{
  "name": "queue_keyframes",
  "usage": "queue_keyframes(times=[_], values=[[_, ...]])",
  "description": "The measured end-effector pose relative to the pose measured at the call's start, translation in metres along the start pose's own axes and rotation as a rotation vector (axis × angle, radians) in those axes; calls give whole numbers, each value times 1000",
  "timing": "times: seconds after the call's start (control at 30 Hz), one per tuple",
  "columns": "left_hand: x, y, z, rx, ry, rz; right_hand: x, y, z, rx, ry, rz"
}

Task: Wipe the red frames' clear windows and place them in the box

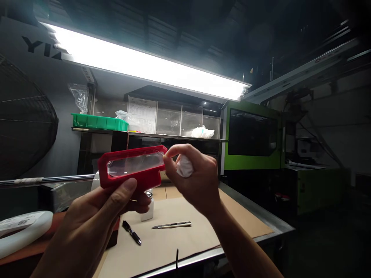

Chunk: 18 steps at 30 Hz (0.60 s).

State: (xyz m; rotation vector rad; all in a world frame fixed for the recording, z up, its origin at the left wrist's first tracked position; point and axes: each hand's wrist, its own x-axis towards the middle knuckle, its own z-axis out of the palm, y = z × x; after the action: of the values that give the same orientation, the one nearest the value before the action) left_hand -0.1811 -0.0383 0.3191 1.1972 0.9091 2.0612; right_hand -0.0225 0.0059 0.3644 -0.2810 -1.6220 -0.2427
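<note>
Raised above the bench is a red plastic frame (150,180) with a long clear window (135,163) in it. My left hand (95,216) grips the frame along its lower side, the thumb lying on the front. At the frame's right end, my right hand (199,177) pinches thumb and index finger against the corner. A crumpled white wad, tissue or cloth (184,166), is tucked in the curled fingers of that hand. Below lie a black pen (131,233) and a utility knife (171,225). A white bottle (147,210) stands partly hidden behind my left fingers.
Cardboard (156,251) covers the bench, which has a metal edge (261,216). A shelf behind holds a green tray (98,122) and a white crumpled bag (203,132). A lit lamp (145,61) hangs above. A green machine (252,135) stands right, a fan (26,104) left.
</note>
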Motion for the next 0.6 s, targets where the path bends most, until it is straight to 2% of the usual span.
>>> queue_keyframes(times=[0.1,0.2,0.4,0.6], values=[[-4,5,12,-23,-101,-49,-10,0,8,-91,41,-174],[-4,9,21,-91,-162,-40,-17,1,13,-105,46,-267],[-2,17,32,-92,-226,-120,-23,7,20,-117,41,-341],[1,19,36,-183,-266,-178,-23,8,21,-120,3,-316]])
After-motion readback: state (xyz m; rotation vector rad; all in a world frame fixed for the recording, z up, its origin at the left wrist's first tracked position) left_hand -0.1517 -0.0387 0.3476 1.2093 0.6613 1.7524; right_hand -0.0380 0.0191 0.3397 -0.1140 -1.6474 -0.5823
